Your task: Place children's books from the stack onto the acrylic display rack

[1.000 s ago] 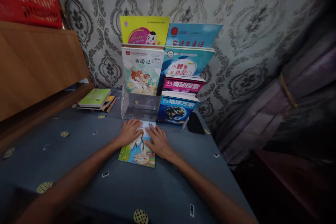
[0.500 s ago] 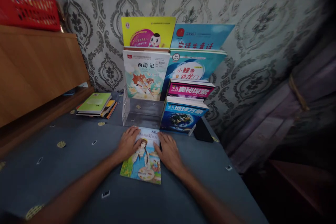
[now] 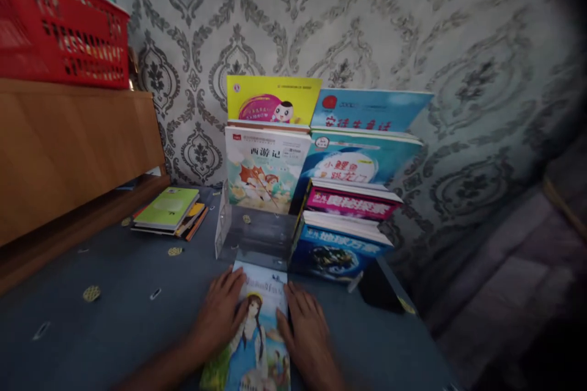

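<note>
A thin illustrated book (image 3: 257, 330) lies in front of an acrylic book stand (image 3: 257, 232), its cover showing a long-haired figure in a blue dress. My left hand (image 3: 222, 302) rests along the book's left edge, fingers stretched out and thumb over the cover. On the opposite edge lies my right hand (image 3: 307, 327), its fingers extended flat and its thumb at the cover. The book's top end meets the stand's lower front; its bottom end runs out of view. A white book (image 3: 266, 174) stands in the left column, behind the bare front tier.
In the stand's right column are a blue earth book (image 3: 334, 256), a magenta book (image 3: 348, 203) and teal books (image 3: 367, 156). A yellow book (image 3: 275, 98) rises at the back. Left are a small book pile (image 3: 167, 208), a wooden cabinet (image 3: 77, 153) and a red basket (image 3: 87, 36).
The camera view has tilted up, so the stand and hands appear lower. The book's top end now overlaps the stand's front slightly. Both hands remain at its sides.
</note>
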{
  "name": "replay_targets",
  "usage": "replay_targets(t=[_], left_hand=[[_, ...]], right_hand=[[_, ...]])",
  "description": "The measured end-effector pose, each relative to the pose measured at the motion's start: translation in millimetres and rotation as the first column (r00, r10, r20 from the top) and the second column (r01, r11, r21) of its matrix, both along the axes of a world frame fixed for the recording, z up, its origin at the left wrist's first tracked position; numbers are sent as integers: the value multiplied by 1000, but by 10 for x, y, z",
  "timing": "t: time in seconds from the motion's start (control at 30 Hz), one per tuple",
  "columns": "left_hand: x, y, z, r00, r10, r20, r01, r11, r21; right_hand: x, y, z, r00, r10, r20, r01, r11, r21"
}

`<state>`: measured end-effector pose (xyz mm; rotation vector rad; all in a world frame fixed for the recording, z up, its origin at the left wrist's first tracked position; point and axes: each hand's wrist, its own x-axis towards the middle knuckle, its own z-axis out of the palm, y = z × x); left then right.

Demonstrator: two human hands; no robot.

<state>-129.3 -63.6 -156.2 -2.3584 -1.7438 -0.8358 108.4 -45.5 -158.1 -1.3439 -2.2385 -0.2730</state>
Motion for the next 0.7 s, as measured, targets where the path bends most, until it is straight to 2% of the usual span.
replay_targets(t=[0.13,0.23,0.43,0.7], left_hand=[[-4,-4,249,1000,16,-14,-17,993,-114],[9,-11,328,1000,3,-25,-7,989,-147],[18,-10,343,999,8,-48,-15,990,-139],[19,-20,427,997,13,-79,-27,983,-184]], right_hand=[[-121,-101,302,1000,-22,-16,19,985,-173],[-144,-148,426,1000,-20,-23,14,967,-255],[-185,-101,520,994,97,-48,-107,945,-308],[-272,-23,579,997,54,-62,-72,938,-340]])
